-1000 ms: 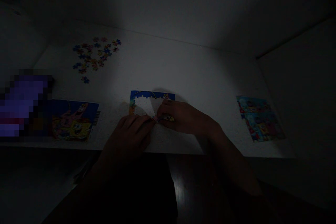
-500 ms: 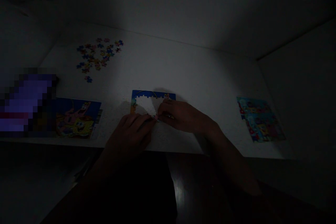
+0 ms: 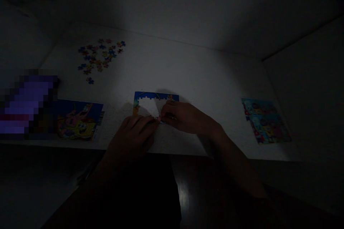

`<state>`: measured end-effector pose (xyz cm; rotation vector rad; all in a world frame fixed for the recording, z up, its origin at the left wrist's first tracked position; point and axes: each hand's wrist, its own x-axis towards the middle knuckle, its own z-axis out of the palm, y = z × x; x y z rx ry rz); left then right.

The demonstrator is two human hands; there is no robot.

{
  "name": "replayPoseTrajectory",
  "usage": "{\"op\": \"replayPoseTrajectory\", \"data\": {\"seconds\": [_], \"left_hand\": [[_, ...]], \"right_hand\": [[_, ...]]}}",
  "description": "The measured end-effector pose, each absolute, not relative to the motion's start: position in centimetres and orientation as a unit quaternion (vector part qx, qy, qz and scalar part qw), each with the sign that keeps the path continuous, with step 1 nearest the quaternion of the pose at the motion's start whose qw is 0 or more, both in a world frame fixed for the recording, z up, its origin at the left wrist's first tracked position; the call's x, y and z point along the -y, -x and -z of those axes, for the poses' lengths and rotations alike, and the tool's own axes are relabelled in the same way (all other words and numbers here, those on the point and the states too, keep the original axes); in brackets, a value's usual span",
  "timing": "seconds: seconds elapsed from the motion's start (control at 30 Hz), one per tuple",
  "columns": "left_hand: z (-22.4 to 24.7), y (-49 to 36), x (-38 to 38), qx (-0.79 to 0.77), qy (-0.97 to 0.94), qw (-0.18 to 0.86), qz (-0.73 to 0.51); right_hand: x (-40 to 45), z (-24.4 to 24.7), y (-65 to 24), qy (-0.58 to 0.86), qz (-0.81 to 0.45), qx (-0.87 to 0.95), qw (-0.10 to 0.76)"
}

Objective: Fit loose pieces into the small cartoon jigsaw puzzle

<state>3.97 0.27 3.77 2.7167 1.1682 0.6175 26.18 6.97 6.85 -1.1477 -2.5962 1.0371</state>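
A jigsaw puzzle [image 3: 153, 95] with a blue top border lies near the table's front edge. Its assembled border surrounds a pale gap, and both hands cover the lower part. At that lower edge my left hand [image 3: 135, 128] has its fingers bent together, tips on a small pinkish puzzle piece [image 3: 159, 118]. Coming from the right, my right hand [image 3: 181, 114] pinches the same piece between thumb and fingers. Darkness and the fingers hide most of the piece, and whether it is joined to the border I cannot tell.
Several loose puzzle pieces [image 3: 99, 57] are spread at the back left of the white table [image 3: 172, 64]. A cartoon picture [image 3: 80, 121] lies at the left, beside a pixelated purple area [image 3: 27, 103]. Another colourful picture sheet [image 3: 266, 120] lies at the right.
Almost nothing differs. The whole view has shifted very slightly, and both hands stay at the puzzle's lower edge with their fingertips together.
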Motion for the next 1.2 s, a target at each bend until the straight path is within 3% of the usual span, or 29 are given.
{"op": "replayPoseTrajectory", "data": {"seconds": [0.5, 0.73, 1.2], "left_hand": [[-3.8, -4.0, -0.2, -0.387, -0.894, 0.060, -0.216], [-3.5, -3.9, -0.2, -0.377, -0.895, 0.071, -0.229], [-3.2, -3.8, 0.0, -0.384, -0.887, 0.058, -0.248]], "right_hand": [[-7.4, -7.1, -26.7, 0.364, -0.375, 0.850, 0.070], [-8.6, -6.5, -27.6, 0.439, -0.338, 0.810, 0.192], [-11.8, -3.5, -29.9, 0.516, -0.278, 0.755, 0.295]]}}
